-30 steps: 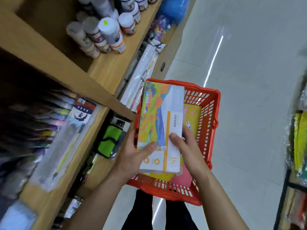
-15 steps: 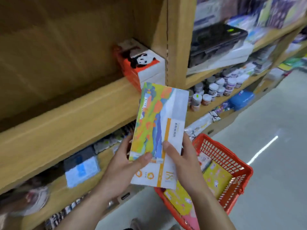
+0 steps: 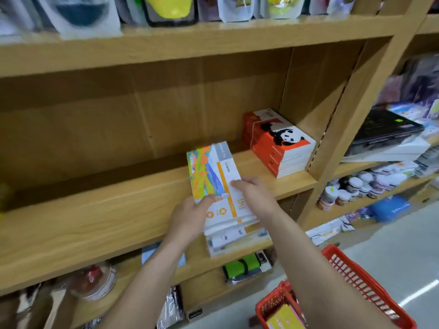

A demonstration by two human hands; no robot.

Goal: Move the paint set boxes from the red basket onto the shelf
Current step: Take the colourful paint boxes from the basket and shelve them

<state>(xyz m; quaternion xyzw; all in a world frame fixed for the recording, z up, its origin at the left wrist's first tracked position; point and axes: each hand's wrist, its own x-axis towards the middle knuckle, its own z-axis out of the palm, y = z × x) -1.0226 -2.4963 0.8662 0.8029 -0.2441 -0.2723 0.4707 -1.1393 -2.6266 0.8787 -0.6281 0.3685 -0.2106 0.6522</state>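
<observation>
- Shelf [image 3: 95,222]: is now filling the view; the stack, held below it half a second ago, is lying across its front edge, left of the panda boxes [image 3: 280,143].
- Red basket [image 3: 361,276]: is sitting low right, holding more boxes.
- Paint set boxes [image 3: 213,176]: long axis is pointing into the bay, near end overhanging.
- Left hand [image 3: 187,219], right hand [image 3: 254,193]: both are gripping the near end, the right reaching farther along.

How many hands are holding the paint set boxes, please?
2: the left hand grips the paint set boxes at their near left edge, the right hand on their right side, over the shelf. None hidden.
</observation>
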